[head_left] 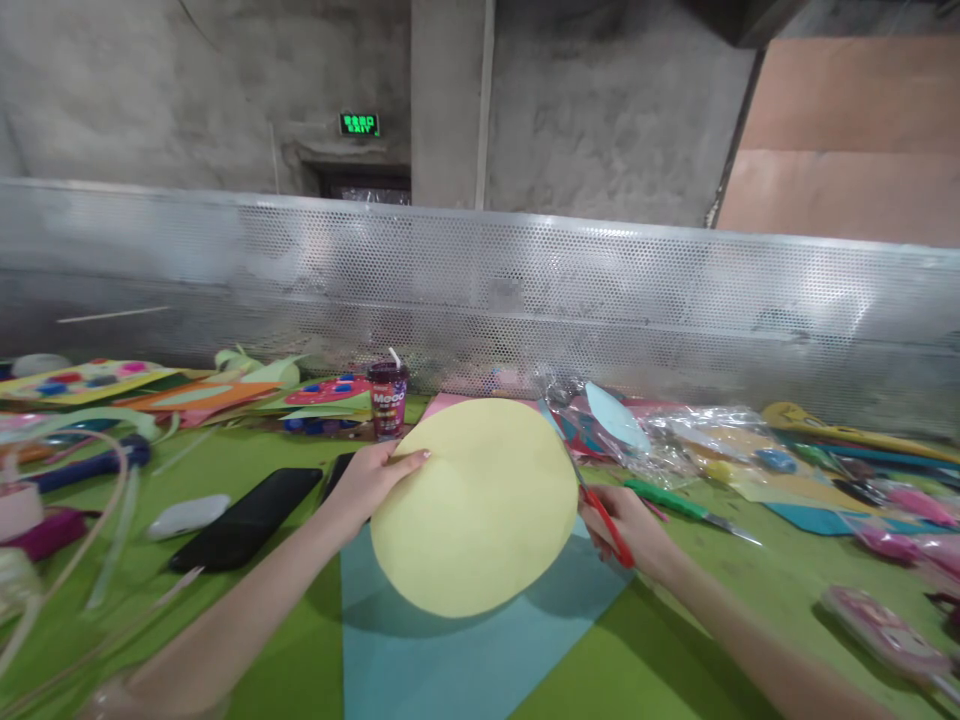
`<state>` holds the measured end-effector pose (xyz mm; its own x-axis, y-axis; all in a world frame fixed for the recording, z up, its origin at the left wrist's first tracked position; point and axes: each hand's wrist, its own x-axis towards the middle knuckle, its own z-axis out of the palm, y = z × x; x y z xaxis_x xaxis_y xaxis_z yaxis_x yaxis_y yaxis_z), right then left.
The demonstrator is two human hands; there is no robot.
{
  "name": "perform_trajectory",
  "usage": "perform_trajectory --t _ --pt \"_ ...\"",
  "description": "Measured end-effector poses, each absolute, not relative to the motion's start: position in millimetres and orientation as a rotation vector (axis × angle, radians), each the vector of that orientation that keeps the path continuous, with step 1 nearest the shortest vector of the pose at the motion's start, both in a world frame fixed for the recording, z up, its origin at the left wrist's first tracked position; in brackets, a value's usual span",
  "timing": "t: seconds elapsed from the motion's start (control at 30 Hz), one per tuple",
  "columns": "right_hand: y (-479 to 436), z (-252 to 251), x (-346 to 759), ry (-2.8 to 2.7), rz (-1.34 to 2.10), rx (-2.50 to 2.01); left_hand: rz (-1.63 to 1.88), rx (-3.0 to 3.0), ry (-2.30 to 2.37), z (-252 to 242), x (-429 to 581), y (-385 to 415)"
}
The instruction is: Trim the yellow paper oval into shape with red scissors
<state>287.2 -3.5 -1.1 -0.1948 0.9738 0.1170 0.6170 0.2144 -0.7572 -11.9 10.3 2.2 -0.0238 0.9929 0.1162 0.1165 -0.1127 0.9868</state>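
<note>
A large pale-yellow paper disc [476, 510], roughly round, is held up in front of me. My left hand [379, 475] grips its left edge, with the thumb on the front face and the other fingers hidden behind. At the disc's right edge, my right hand [619, 525] is closed around red-handled scissors [609, 528]; their blades lie along the edge, partly hidden by the paper. Beneath the disc a light-blue paper sheet [450, 660] lies on the green tabletop [277, 640].
Behind the disc stands a purple drink cup [388, 400] with a straw. To the left are a black phone [247, 520] and a white case [189, 515]. A green-handled knife [694, 507] lies right of my hand, near plastic bags [675, 430]. A perforated metal panel [480, 280] borders the back.
</note>
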Motion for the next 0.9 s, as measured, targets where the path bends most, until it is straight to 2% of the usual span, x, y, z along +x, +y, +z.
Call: perform_trajectory --t 0.9 --pt "-8.8 7.1 285.1 -1.866 0.766 -1.426 1.225 1.386 1.289 3.4 -12.9 10.9"
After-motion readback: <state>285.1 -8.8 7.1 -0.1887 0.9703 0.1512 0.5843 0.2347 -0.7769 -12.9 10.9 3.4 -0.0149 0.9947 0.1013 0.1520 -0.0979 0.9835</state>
